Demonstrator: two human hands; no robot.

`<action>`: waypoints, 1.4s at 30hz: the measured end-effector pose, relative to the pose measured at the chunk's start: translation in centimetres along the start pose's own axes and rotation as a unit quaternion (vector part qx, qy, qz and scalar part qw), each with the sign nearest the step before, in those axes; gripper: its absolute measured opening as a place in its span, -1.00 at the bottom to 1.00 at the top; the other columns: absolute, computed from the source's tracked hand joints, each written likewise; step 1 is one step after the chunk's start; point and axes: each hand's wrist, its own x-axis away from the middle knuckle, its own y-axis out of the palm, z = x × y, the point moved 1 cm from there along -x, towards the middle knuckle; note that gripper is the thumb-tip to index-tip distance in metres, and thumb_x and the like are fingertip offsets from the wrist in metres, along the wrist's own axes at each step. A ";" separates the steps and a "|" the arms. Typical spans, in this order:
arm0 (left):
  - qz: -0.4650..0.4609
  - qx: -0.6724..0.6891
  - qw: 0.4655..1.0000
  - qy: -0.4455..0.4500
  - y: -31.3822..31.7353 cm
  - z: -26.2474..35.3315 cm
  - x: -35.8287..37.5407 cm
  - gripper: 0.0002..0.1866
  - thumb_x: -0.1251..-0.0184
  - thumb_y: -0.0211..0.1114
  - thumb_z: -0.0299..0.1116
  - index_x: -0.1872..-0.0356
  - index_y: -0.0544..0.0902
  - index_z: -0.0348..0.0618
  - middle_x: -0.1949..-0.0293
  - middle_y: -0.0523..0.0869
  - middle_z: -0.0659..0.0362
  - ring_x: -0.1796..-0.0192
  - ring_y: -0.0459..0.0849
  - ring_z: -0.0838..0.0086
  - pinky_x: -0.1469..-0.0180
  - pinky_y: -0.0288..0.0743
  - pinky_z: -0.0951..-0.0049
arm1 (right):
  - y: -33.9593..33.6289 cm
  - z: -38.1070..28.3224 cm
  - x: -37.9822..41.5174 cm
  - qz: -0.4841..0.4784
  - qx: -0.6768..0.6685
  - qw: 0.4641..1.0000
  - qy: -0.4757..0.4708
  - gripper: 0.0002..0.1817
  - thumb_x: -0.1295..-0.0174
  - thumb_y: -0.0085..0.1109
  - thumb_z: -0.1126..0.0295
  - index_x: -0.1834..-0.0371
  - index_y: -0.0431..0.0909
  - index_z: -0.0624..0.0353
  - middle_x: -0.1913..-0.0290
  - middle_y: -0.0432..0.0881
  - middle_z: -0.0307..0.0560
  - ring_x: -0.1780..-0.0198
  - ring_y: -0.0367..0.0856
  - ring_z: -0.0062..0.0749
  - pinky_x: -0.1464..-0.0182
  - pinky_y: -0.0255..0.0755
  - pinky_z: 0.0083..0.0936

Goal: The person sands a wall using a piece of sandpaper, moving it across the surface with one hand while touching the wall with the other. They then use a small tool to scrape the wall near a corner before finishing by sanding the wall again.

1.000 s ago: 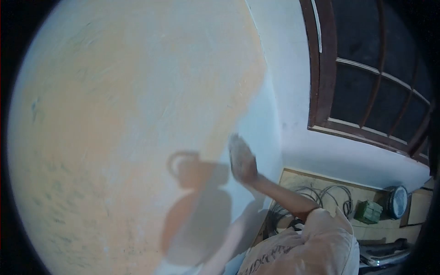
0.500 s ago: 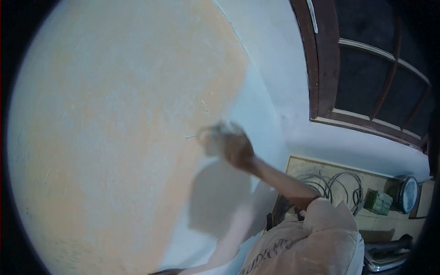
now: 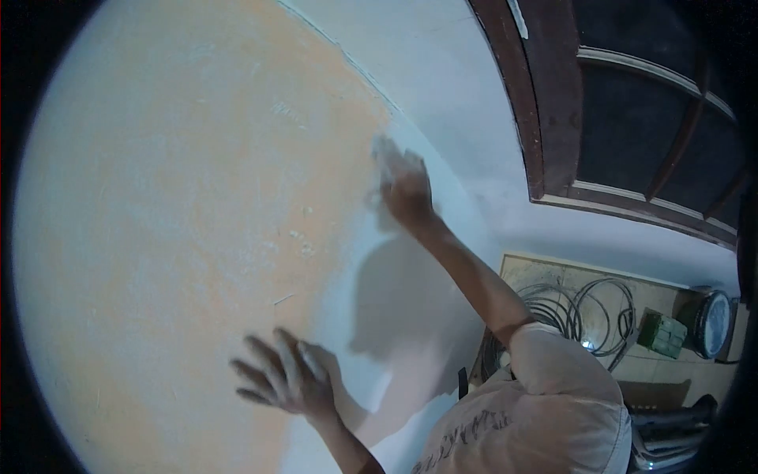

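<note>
While my left hand [image 3: 290, 383] splays open by the wall [image 3: 174, 229], my right hand [image 3: 405, 186] blurs; I can't tell its grip.

Coiled cable [image 3: 570, 324] lies near a green box [image 3: 662, 334].

The wall [image 3: 174, 237] looks matt and chalky, the window frame [image 3: 555, 130] wooden.
</note>
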 end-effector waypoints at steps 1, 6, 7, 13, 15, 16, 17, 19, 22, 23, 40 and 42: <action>0.000 0.025 1.000 0.004 0.3 1.5 -0.7 -0.56 -0.43 -0.10 0.03 -0.08 0.64 0.14 -0.29 0.45 0.12 -0.43 0.16 -0.10 -0.45 -0.33 -0.09 | 0.4 -0.2 0.2 -0.037 0.009 0.999 0.039 -0.63 -0.02 0.09 0.53 0.03 0.51 0.28 0.11 0.58 0.15 0.09 0.53 0.02 -0.09 0.30 -0.07; 0.025 0.112 0.993 0.009 2.5 7.6 -3.7 -0.66 -0.41 -0.02 -0.06 0.06 0.71 0.21 -0.19 0.57 0.35 -0.42 0.22 0.06 -0.47 -0.41 -0.02 | -2.5 -5.9 5.1 -0.124 -0.027 0.991 -0.033 -0.53 -0.08 -0.01 0.56 -0.14 0.46 0.30 -0.14 0.52 0.15 -0.21 0.46 -0.08 -0.27 0.26 -0.19; 0.019 0.126 0.992 0.009 2.7 8.4 -3.9 -0.67 -0.40 -0.01 -0.07 0.07 0.72 0.20 -0.18 0.58 0.37 -0.43 0.23 0.09 -0.47 -0.39 -0.01 | -2.6 -4.9 5.2 -0.116 -0.032 0.990 -0.070 -0.54 -0.09 -0.02 0.55 -0.14 0.46 0.28 -0.14 0.52 0.15 -0.18 0.48 -0.07 -0.24 0.29 -0.18; 0.050 0.171 0.984 -0.003 2.7 9.8 -4.4 -0.74 -0.34 0.12 -0.14 0.21 0.76 0.10 -0.03 0.69 0.42 -0.38 0.32 0.19 -0.48 -0.31 0.11 | 1.9 5.7 -3.0 0.020 -0.022 0.998 0.061 -0.48 -0.06 0.02 0.57 -0.19 0.43 0.18 -0.09 0.54 0.11 0.02 0.53 0.03 -0.02 0.37 -0.14; 0.068 0.172 0.983 0.000 2.9 9.8 -4.5 -0.75 -0.33 0.13 -0.15 0.24 0.77 0.09 0.00 0.71 0.41 -0.37 0.34 0.20 -0.49 -0.29 0.14 | 1.1 2.7 -0.1 -0.022 -0.028 0.997 0.062 -0.48 -0.06 0.02 0.57 -0.18 0.44 0.19 -0.11 0.53 0.12 0.01 0.53 0.04 -0.05 0.36 -0.13; 0.067 0.174 0.982 -0.005 3.0 9.8 -4.6 -0.75 -0.33 0.13 -0.15 0.24 0.77 0.10 0.01 0.71 0.41 -0.37 0.34 0.20 -0.49 -0.29 0.14 | 0.8 1.9 0.8 -0.044 -0.031 0.997 0.060 -0.49 -0.06 0.02 0.57 -0.18 0.45 0.20 -0.12 0.52 0.12 0.01 0.53 0.05 -0.07 0.36 -0.13; 0.064 0.176 0.982 -0.009 2.9 9.8 -4.5 -0.76 -0.33 0.13 -0.16 0.24 0.76 0.10 0.01 0.71 0.40 -0.37 0.34 0.20 -0.49 -0.28 0.14 | 0.8 2.5 0.6 -0.018 -0.026 0.999 0.007 -0.48 -0.06 0.03 0.57 -0.19 0.43 0.23 -0.10 0.52 0.15 0.01 0.54 0.03 -0.06 0.37 -0.14; 0.068 0.176 0.982 -0.008 2.8 9.9 -4.6 -0.77 -0.32 0.13 -0.18 0.25 0.77 0.11 0.02 0.71 0.39 -0.36 0.36 0.19 -0.48 -0.26 0.13 | 0.4 3.0 0.6 0.031 -0.019 0.995 -0.091 -0.45 -0.04 0.04 0.56 -0.21 0.37 0.28 -0.06 0.53 0.22 0.03 0.56 -0.01 -0.05 0.39 -0.16; 0.065 0.184 0.981 -0.008 2.8 9.8 -4.4 -0.76 -0.32 0.13 -0.18 0.26 0.77 0.11 0.02 0.72 0.40 -0.35 0.37 0.19 -0.48 -0.25 0.13 | 1.8 6.0 -1.8 -0.063 -0.009 0.995 0.080 -0.45 -0.07 0.04 0.50 -0.23 0.35 0.30 -0.07 0.54 0.20 0.04 0.57 0.00 0.00 0.39 -0.13; 0.063 0.178 0.982 -0.007 2.8 9.7 -4.3 -0.76 -0.32 0.12 -0.17 0.25 0.77 0.10 0.03 0.72 0.40 -0.35 0.37 0.19 -0.48 -0.24 0.13 | 2.5 5.5 -2.2 0.015 0.010 0.999 0.045 -0.46 -0.07 0.04 0.50 -0.21 0.36 0.29 -0.04 0.55 0.19 0.06 0.57 0.01 0.01 0.39 -0.13; 0.079 0.199 0.977 -0.003 3.0 10.1 -4.4 -0.79 -0.26 0.16 -0.24 0.22 0.75 0.06 0.07 0.73 0.44 -0.33 0.40 0.25 -0.49 -0.23 0.18 | 0.9 3.7 -1.6 -0.079 -0.036 0.992 0.090 -0.53 -0.03 0.07 0.62 -0.11 0.48 0.30 -0.17 0.49 0.21 -0.20 0.46 0.01 -0.20 0.35 -0.25; 0.080 0.199 0.977 -0.010 3.0 10.1 -4.3 -0.78 -0.27 0.15 -0.23 0.25 0.76 0.05 0.07 0.73 0.44 -0.33 0.41 0.25 -0.50 -0.24 0.17 | 1.7 0.9 -4.8 0.036 -0.118 0.991 0.049 -0.53 -0.04 0.05 0.62 -0.12 0.47 0.32 -0.17 0.47 0.24 -0.20 0.44 0.06 -0.24 0.31 -0.22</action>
